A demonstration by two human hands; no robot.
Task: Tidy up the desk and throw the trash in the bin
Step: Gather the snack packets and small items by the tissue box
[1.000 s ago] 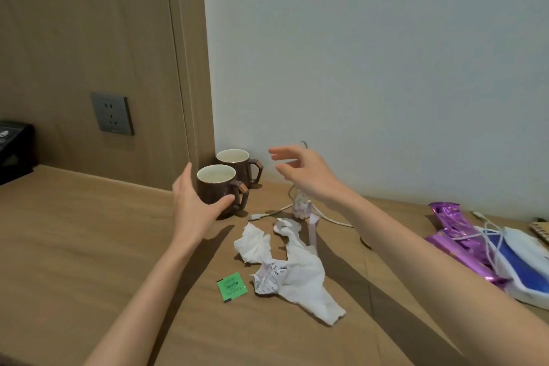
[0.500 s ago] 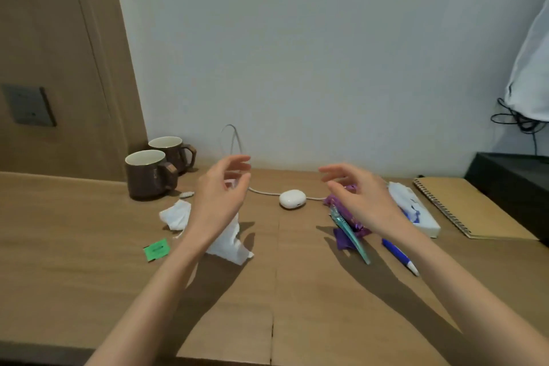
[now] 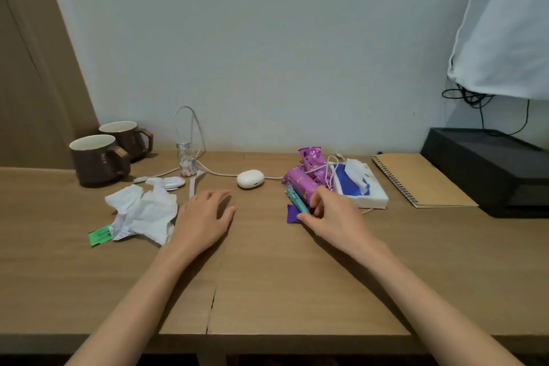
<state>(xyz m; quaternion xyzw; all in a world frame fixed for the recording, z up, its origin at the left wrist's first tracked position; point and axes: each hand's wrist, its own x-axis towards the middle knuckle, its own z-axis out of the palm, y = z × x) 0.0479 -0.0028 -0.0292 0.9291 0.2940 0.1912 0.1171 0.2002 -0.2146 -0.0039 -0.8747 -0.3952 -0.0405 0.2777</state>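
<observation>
1. Two mugs (image 3: 99,159) stand at the far left, well apart from both hands. They are at risk only if you sweep rubbish towards them.
2. Green slip (image 3: 100,235) and crumpled tissue (image 3: 144,212) lie near left on the desk (image 3: 267,291), not yet collected. The slip is small and flat, so a grab at the tissue alone would probably leave it behind.
3. Left hand (image 3: 205,217) rests palm down on the desk just right of the tissue. Its fingers are relaxed and hold nothing, and your forearm runs in from the near edge.
4. White cable (image 3: 219,173) runs from beside the glass bottle (image 3: 186,162) past the white case (image 3: 250,178) and loops among the wrappers. This looks like the main hazard: lifting the wrappers could drag the cable, tug the case and tip the bottle.
5. Purple wrappers (image 3: 300,183) and a teal wrapper (image 3: 295,200) are piled right of centre, touching the tissue pack (image 3: 361,190). A careless pull may shift that pack too.
6. Right hand (image 3: 332,214) sits on the near end of the pile, fingers curled and thumb by a dark purple scrap. You cannot tell whether the grip has closed.
7. No bin is in view.
</observation>
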